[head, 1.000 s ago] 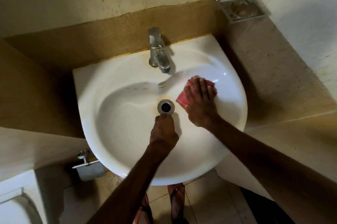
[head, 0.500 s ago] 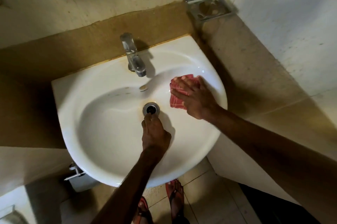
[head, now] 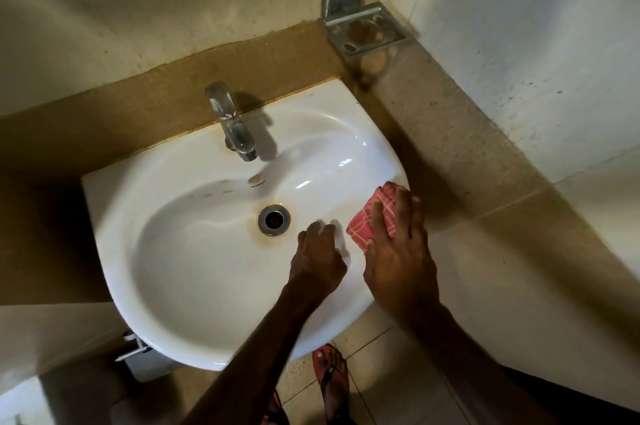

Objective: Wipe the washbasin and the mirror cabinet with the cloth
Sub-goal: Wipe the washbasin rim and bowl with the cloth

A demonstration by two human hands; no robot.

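Observation:
The white washbasin (head: pixel 194 286) fills the middle of the view, with a metal drain (head: pixel 274 219) ringed by a brown stain and a chrome tap (head: pixel 232 123) at the back. A red checked cloth (head: pixel 365 222) lies on the basin's right side near the rim. My right hand (head: pixel 398 251) presses on it with straight fingers laid across it. My left hand (head: pixel 318 258) is inside the bowl, just right of the drain, its blurred fingertips touching the porcelain and holding nothing. The mirror cabinet is out of view.
A metal soap holder (head: pixel 363 30) is fixed in the wall corner behind the basin's right side. Tiled walls close in at the back and right. A metal fitting (head: pixel 138 348) hangs under the basin's left. My foot in a red sandal (head: pixel 332 376) stands on the tiled floor.
My right hand slid the cloth from the back right of the bowl toward the front right rim. My left hand moved from in front of the drain to its right.

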